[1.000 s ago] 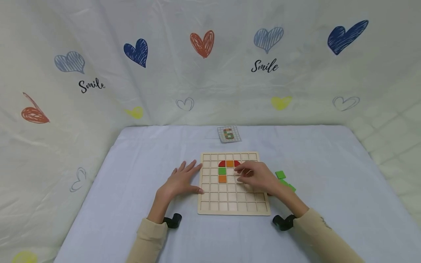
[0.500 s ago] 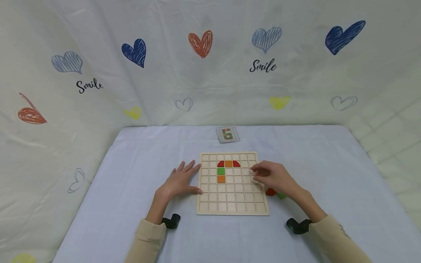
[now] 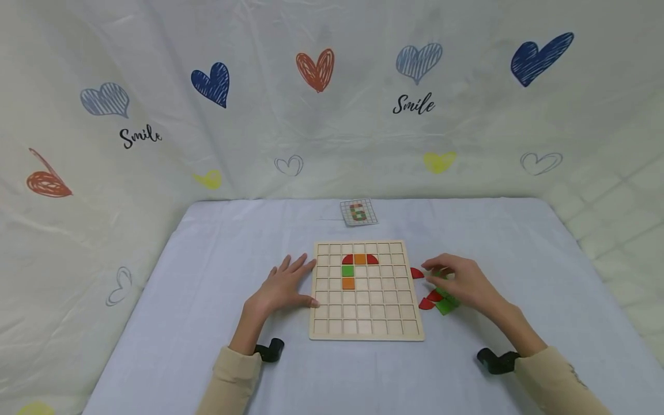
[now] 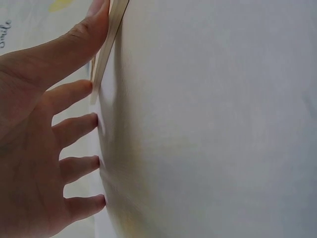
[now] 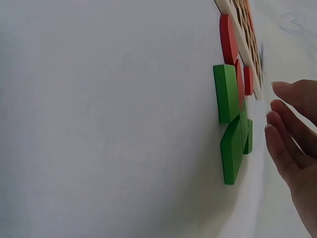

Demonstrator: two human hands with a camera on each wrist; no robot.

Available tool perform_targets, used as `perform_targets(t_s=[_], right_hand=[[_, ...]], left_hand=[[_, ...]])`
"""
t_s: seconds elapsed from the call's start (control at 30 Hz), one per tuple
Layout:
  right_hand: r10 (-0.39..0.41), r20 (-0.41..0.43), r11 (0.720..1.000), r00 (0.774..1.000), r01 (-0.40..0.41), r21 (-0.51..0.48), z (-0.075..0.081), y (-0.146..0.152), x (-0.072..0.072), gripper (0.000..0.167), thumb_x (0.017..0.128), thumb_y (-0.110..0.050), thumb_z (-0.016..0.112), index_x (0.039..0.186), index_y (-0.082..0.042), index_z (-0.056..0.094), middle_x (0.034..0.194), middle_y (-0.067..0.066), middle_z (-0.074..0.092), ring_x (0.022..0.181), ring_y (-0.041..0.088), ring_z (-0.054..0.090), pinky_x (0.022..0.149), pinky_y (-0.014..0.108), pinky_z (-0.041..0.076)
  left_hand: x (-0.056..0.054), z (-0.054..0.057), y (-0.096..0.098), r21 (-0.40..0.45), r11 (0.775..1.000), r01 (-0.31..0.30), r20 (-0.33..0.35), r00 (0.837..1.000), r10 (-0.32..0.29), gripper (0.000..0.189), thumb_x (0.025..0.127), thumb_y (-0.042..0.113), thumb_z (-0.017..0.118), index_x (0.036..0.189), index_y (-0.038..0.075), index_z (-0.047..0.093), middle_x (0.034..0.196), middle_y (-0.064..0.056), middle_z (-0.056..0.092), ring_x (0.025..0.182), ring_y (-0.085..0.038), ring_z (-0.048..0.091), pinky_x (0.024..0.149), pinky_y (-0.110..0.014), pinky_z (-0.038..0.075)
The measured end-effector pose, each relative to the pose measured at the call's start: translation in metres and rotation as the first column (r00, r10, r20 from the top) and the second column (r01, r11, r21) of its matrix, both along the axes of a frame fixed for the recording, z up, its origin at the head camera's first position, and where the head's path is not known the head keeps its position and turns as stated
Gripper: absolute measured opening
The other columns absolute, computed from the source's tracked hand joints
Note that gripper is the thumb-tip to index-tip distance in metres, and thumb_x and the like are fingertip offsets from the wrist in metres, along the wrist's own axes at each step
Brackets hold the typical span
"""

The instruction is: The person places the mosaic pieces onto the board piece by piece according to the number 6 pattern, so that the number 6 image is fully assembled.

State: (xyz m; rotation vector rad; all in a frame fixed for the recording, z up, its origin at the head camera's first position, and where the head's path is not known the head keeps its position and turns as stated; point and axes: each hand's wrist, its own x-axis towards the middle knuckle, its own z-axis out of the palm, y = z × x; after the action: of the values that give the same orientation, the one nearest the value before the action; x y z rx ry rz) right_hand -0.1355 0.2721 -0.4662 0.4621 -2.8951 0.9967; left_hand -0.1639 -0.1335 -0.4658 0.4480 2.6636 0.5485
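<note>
A wooden grid board (image 3: 365, 327) lies mid-table. In its upper cells sit two red quarter-round tiles (image 3: 372, 259) with an orange square tile (image 3: 360, 259) between them; a green square tile (image 3: 348, 271) and another orange one run down below. My left hand (image 3: 280, 288) is spread flat, thumb and index fingertip at the board's left edge. To the right of the board, my right hand (image 3: 461, 279) hovers over loose green square tiles (image 5: 227, 94) and red quarter-round tiles (image 3: 417, 273). Its thumb and fingers are apart with nothing between them, and it covers part of the pile.
A small card (image 3: 359, 212) printed with a grid and a coloured figure lies behind the board. White cloth (image 3: 233, 242) covers the table, and a heart-printed curtain (image 3: 353, 132) hangs behind it. Each wrist carries a black camera (image 3: 498, 361).
My right hand has moved right, from over the board to above the loose tiles, uncovering the upper right red tile and the board's right side. The left hand stays in place.
</note>
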Motion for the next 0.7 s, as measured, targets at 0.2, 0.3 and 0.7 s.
perform_targets(t_s=[0.2, 0.3, 0.7], right_hand=[[-0.020, 0.003, 0.999, 1.000, 0.020, 0.038, -0.002, 0.012, -0.002, 0.027, 0.086, -0.004, 0.081, 0.113, -0.005, 0.075, 0.107, 0.008, 0.076, 0.092, 0.022, 0.067, 0.076, 0.024, 0.057], [-0.036, 0.001, 0.998, 0.999, 0.036, 0.060, -0.005, 0.017, -0.004, 0.027, 0.086, -0.004, 0.081, 0.112, -0.005, 0.076, 0.106, 0.008, 0.076, 0.093, 0.024, 0.067, 0.077, 0.027, 0.057], [-0.003, 0.064, 0.997, 0.998, -0.002, 0.077, -0.011, 0.034, -0.010, 0.029, 0.087, 0.002, 0.072, 0.114, -0.008, 0.075, 0.112, 0.007, 0.074, 0.097, 0.023, 0.063, 0.079, 0.027, 0.056]], left_hand=[[0.000, -0.001, -0.001, 0.005, 1.000, 0.004, 0.001, 1.000, -0.004, 0.099, 0.081, 0.047, 0.085, 0.163, 0.021, 0.034, 0.172, -0.006, 0.022, 0.159, -0.042, 0.008, 0.124, -0.068, 0.013], [0.000, -0.002, -0.001, 0.011, 1.000, 0.004, -0.002, 1.000, -0.004, 0.099, 0.081, 0.047, 0.085, 0.162, 0.022, 0.034, 0.172, -0.006, 0.022, 0.159, -0.042, 0.009, 0.124, -0.068, 0.014], [0.000, -0.002, -0.002, 0.019, 1.000, 0.008, -0.009, 1.000, -0.008, 0.099, 0.081, 0.048, 0.085, 0.162, 0.022, 0.035, 0.172, -0.006, 0.022, 0.159, -0.041, 0.009, 0.124, -0.068, 0.014]])
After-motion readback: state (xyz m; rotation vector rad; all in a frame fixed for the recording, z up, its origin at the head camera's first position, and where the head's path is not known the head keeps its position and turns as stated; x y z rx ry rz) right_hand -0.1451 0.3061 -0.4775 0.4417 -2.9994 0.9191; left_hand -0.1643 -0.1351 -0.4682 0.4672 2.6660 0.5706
